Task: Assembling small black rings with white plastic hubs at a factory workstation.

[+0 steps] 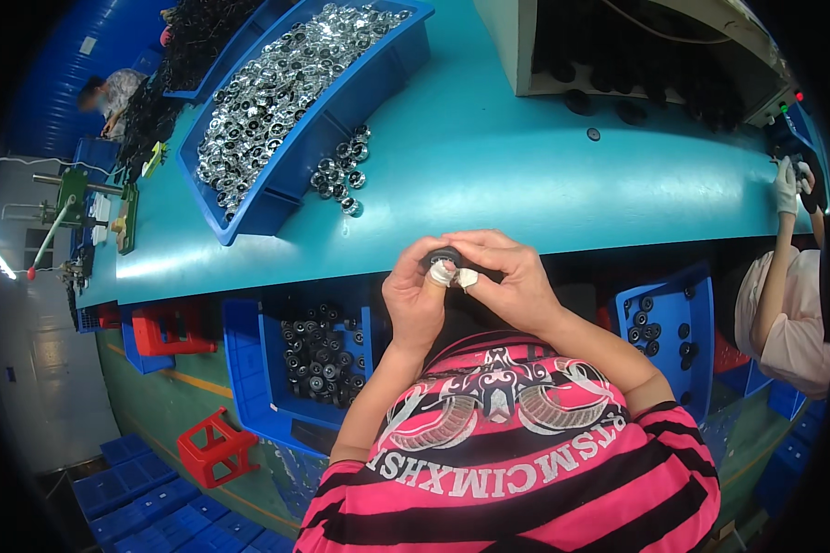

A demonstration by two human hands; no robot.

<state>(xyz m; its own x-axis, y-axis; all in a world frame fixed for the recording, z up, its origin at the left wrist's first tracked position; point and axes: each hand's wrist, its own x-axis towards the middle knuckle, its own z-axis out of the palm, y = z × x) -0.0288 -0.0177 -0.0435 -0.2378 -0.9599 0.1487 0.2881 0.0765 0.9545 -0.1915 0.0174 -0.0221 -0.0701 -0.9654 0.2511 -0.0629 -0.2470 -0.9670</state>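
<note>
Close to my body, at the front edge of the table, both hands are closed around a small black wheel (445, 254). My left hand (414, 293) grips its left side. My right hand (512, 283) holds it from the right, with fingers across the top. White tape wraps both thumbs, which press at the near side of the wheel. Fingers cover much of the wheel. Beyond my hands, several shiny silver hubs with dark centres (339, 171) lie loose on the blue-green table (489, 175).
A long blue bin (290, 157) heaped with silver hubs stands at the far left. Below the table edge, a left blue crate (249, 369) and a right one (701, 318) hold black wheels. A co-worker's gloved hands (788, 189) are at far right. Red stools (214, 449) stand left.
</note>
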